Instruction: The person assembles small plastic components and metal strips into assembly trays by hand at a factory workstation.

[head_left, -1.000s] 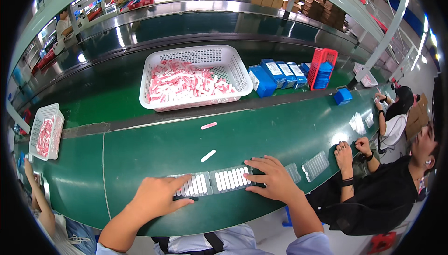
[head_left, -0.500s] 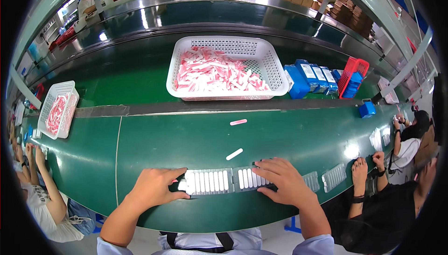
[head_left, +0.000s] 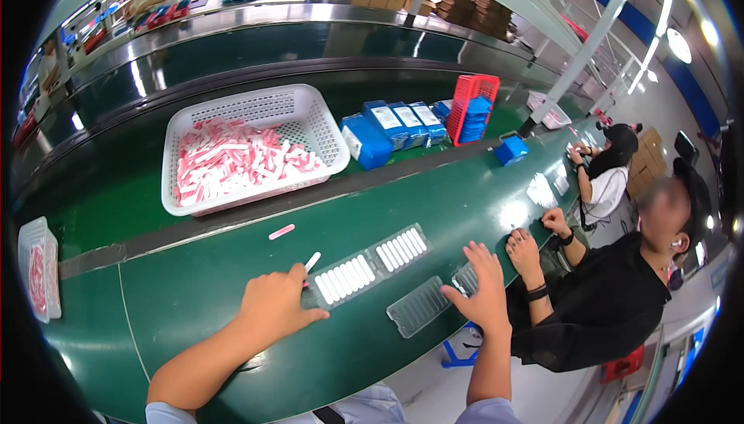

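Observation:
A clear plastic tray (head_left: 368,260) lies slantwise on the green table, two sections filled with rows of white strips (head_left: 345,280). My left hand (head_left: 275,301) is at its near left end, thumb and forefinger apart. Beside those fingertips lie a loose white strip (head_left: 312,261) and a sliver of something pink, mostly hidden. My right hand (head_left: 484,288) has its fingers spread and holds nothing. It hovers over or touches the right part of a second clear tray (head_left: 418,307), whose slots show no strips; contact I cannot tell. A pink strip (head_left: 282,232) lies farther off.
A large white basket (head_left: 333,156) of pink and white strips stands beyond a dark rail. Blue packs (head_left: 366,142) and a red basket (head_left: 457,110) sit to its right. At far left is a smaller white basket (head_left: 53,292). A co-worker (head_left: 597,300) sits close on the right.
My view has turned right. The right hand has left the filled tray for the unfilled one, which has come to lie nearer, alongside it. My left hand stays by the filled tray's left end.

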Tool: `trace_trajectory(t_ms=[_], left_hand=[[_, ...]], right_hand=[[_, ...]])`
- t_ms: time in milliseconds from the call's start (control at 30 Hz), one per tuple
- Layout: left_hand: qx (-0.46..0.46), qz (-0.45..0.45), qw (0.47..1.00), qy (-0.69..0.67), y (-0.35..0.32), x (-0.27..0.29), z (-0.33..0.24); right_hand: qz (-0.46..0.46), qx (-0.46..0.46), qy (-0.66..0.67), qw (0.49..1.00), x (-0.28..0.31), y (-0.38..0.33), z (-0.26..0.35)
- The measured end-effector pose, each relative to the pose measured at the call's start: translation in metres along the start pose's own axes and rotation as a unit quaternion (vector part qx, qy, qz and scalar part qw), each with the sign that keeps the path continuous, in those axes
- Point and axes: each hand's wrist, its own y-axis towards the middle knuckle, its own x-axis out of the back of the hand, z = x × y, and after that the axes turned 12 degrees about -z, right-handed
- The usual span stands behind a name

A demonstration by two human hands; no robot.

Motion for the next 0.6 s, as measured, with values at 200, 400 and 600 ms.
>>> trace_trajectory(t_ms=[200, 400, 600], left_hand=[[-0.013, -0.016, 1.000, 0.002, 0.057, -0.022, -0.027], [0.018, -0.148, 0.988, -0.046, 0.050, -0.004, 0.030], [0.001, -0.107, 0.994, -0.024, 0.005, 0.018, 0.070]], right_hand=[[0.039, -0.015, 0.034, 0.999, -0.014, -0.041, -0.020], [0.080, 0.047, -0.049, 0.994, -0.023, -0.060, 0.032], [0.095, 0.057, -0.047, 0.993, -0.038, -0.073, 0.098]])
